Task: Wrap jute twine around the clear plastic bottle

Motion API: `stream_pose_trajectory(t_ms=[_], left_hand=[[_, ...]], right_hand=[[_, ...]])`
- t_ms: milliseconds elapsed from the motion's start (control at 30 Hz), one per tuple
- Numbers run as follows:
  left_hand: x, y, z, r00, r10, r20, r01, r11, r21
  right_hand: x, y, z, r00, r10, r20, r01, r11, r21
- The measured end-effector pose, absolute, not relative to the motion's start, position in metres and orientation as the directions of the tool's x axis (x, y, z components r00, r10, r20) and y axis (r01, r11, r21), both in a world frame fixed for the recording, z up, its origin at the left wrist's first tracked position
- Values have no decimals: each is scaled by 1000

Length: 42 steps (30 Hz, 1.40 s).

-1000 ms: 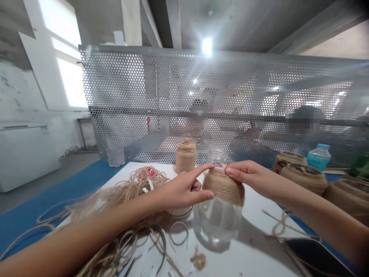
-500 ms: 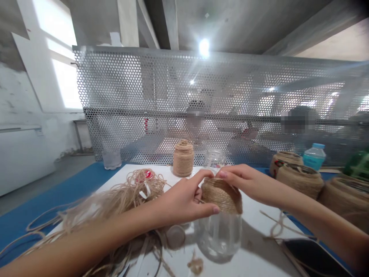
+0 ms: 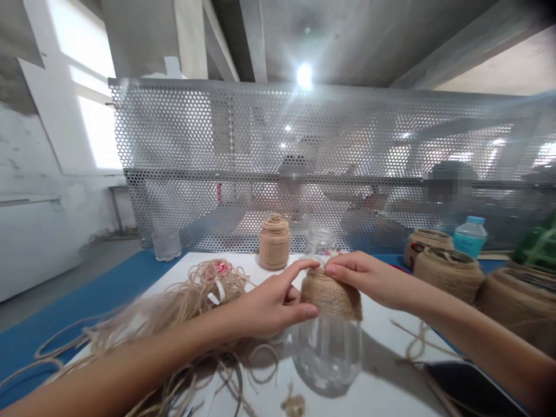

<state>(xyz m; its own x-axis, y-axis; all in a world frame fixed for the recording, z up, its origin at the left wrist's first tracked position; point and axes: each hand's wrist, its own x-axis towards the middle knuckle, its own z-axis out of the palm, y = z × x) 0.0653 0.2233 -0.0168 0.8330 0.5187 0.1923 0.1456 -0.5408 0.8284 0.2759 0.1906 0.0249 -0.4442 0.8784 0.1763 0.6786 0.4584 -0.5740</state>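
Watching remotely, I see a white board (image 3: 403, 399) on the blue tabletop (image 3: 117, 289) beneath the jar (image 3: 332, 356); a perforated screen (image 3: 195, 139) stands beyond it. The jar is between my grips, its upper part wrapped in twine (image 3: 330, 298). My left grip (image 3: 275, 301) is half open, thumb and forefinger spread against the twine. My right grip (image 3: 365, 275) is nearly closed at its top edge; whether it pinches a strand, I cannot tell.

Cannot make out the mouth of the twine-wrapped jar (image 3: 332, 298) behind the left hand (image 3: 278, 304) and right hand (image 3: 371, 279). Cannot follow the twine pile (image 3: 195, 295), partly blurred, beneath the left forearm (image 3: 152, 353). Lose the green object (image 3: 538, 246) past the right edge, the dark flat object (image 3: 464, 382) below the bottom. Discern people (image 3: 449, 182) only dimly through the perforated screen (image 3: 174, 124).
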Motion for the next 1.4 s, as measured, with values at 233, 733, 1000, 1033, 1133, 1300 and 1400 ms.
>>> stream_pose_trajectory(t_ms=[233, 733, 1000, 1033, 1133, 1300, 1400], left_hand=[[66, 224, -20, 836, 512, 197, 136, -542, 829], [63, 219, -9, 819, 498, 285, 214, -726, 654], [61, 213, -7, 812, 499, 304, 231, -752, 618], [61, 212, -6, 812, 497, 307, 228, -753, 618], [61, 209, -3, 803, 489, 339, 206, -763, 613], [62, 207, -2, 771, 496, 400, 219, -796, 564], [61, 212, -4, 743, 508, 435, 275, -825, 494]], right_hand=[[277, 189, 25, -452, 877, 164, 645, 449, -619], [272, 184, 28, -481, 863, 156, 615, 458, -642], [267, 171, 35, -501, 856, 130, 645, 469, -603], [266, 169, 37, -503, 855, 128, 647, 471, -600], [264, 162, 42, -497, 852, 164, 649, 491, -581], [262, 159, 44, -457, 855, 246, 664, 512, -546], [264, 165, 40, -460, 846, 269, 655, 528, -541]])
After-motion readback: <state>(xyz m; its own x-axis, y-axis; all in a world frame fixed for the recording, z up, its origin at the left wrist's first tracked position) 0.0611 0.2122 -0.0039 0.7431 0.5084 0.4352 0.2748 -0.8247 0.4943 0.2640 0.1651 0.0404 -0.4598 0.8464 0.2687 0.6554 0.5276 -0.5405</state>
